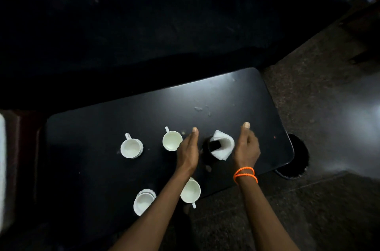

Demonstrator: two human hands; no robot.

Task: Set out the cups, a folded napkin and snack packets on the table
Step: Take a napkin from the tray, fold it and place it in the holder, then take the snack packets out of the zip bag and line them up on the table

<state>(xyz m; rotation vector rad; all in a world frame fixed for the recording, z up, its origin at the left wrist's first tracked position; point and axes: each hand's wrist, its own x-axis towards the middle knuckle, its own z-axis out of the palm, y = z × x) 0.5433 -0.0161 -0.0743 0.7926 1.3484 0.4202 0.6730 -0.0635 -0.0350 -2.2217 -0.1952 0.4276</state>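
Several white cups stand on the black table (102, 131): one at the far left (131, 148), one beside it (172, 140), one near the front edge (144, 201) and another (190, 191) partly under my left forearm. A white folded napkin (223, 144) sits in a dark holder (209, 148). My left hand (188, 152) hovers just left of the holder with straight fingers. My right hand (246, 145) hovers just right of the napkin, thumb up, fingers loosely bent. Neither hand holds anything. No snack packets are visible.
A dark sofa (144, 24) runs along the table's far side. Crumbs or smears (200, 109) mark the tabletop behind the napkin. A dark round object (296, 158) lies on the speckled floor (308, 96) under the table's right end.
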